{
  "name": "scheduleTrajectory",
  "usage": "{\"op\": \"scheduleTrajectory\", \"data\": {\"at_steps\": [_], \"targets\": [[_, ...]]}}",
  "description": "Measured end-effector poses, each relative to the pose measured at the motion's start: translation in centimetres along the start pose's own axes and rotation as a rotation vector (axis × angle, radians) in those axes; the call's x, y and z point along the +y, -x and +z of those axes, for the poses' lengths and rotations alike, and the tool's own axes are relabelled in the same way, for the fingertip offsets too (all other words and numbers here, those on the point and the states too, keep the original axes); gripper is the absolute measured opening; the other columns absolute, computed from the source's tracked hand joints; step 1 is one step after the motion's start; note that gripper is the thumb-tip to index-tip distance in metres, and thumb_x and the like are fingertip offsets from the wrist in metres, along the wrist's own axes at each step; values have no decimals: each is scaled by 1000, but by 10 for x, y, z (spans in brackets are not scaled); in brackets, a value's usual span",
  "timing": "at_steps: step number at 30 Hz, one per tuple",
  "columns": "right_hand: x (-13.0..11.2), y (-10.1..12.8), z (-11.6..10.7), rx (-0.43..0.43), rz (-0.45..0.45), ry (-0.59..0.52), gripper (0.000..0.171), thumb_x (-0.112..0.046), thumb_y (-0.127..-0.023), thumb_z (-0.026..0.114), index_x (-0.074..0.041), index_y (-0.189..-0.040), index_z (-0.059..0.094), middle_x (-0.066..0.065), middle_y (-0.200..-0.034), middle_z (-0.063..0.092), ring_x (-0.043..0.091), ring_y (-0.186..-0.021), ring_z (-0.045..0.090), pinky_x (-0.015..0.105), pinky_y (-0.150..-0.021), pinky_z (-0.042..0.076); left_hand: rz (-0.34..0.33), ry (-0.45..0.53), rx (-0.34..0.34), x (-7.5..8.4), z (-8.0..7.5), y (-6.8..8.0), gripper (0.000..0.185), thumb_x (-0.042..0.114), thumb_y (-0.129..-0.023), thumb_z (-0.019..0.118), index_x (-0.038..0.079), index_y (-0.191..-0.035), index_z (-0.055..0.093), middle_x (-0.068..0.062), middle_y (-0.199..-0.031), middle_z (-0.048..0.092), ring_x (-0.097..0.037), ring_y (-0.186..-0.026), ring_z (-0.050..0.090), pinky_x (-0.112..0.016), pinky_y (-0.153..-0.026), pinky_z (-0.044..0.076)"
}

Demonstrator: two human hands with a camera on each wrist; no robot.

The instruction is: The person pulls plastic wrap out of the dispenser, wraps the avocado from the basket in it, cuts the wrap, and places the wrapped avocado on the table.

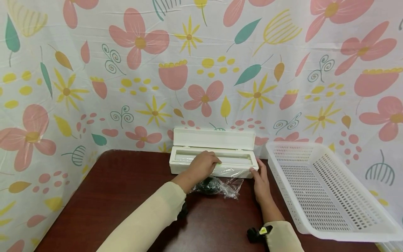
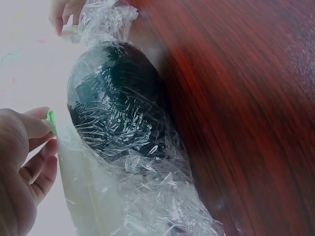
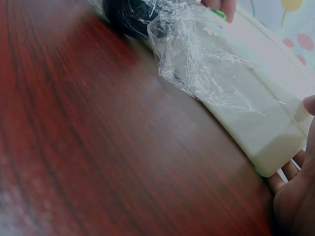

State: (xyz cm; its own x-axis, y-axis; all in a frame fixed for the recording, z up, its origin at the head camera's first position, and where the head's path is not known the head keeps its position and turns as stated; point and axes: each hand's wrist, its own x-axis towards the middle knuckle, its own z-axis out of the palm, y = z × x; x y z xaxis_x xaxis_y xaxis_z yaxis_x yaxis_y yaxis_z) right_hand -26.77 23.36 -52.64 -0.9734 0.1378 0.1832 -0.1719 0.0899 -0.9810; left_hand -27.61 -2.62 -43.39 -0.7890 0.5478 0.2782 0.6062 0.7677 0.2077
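Note:
A white cling film dispenser stands at the back of the table with its lid raised and a pale roll inside. My left hand reaches over its front edge and pinches a small green slide cutter between thumb and finger. My right hand grips the dispenser's right end, thumb on the front corner and fingers round the end. Against the dispenser's front lies a dark, rounded thing wrapped in clear cling film. Crumpled film spreads from it up to the dispenser's front edge.
A white perforated plastic basket stands on the right side of the dark red-brown table. Behind the table hangs a flower-patterned curtain, close to the dispenser's lid.

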Motion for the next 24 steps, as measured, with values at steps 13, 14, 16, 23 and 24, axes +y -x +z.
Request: {"op": "scheduleTrajectory", "data": {"at_steps": [13, 14, 16, 23, 24], "targets": [[1, 0, 1, 0, -18, -20, 54, -19, -109, 44, -10, -159, 25, 8, -159, 32, 7, -129, 38, 8, -100, 32, 8, 9, 8, -2, 0, 2, 27, 11, -104, 54, 19, -119, 76, 2, -109, 72, -17, -99, 66, -30, -95, 54], [1, 0, 1, 1, -17, -20, 54, -19, -109, 44, -10, -159, 25, 8, -159, 32, 6, -129, 38, 8, -99, 33, 6, 11, 10, -2, 0, 2, 27, 11, -104, 54, 19, -118, 76, 1, -109, 72, -17, -99, 66, -30, -95, 54], [1, 0, 1, 2, -16, -22, 54, -19, -109, 44, -10, -159, 25, 8, -159, 33, 6, -129, 38, 8, -99, 33, 3, 13, 10, -2, -1, 2, 27, 11, -104, 54, 19, -118, 76, 1, -109, 72, -17, -100, 66, -30, -95, 54], [-1, 0, 2, -1, -25, -13, 55, -18, -109, 44, -8, -159, 24, 11, -159, 31, 4, -127, 39, 8, -98, 33, 2, 14, 9, -1, -1, 3, 27, 11, -104, 55, 19, -118, 76, 2, -109, 73, -17, -100, 67, -30, -96, 53], [-1, 0, 2, 1, -22, -16, 55, -18, -109, 44, -8, -159, 25, 10, -159, 31, 4, -128, 39, 8, -98, 33, 3, 11, 12, -1, -1, 3, 26, 12, -104, 55, 19, -118, 76, 2, -108, 73, -16, -99, 67, -30, -96, 53]]}}
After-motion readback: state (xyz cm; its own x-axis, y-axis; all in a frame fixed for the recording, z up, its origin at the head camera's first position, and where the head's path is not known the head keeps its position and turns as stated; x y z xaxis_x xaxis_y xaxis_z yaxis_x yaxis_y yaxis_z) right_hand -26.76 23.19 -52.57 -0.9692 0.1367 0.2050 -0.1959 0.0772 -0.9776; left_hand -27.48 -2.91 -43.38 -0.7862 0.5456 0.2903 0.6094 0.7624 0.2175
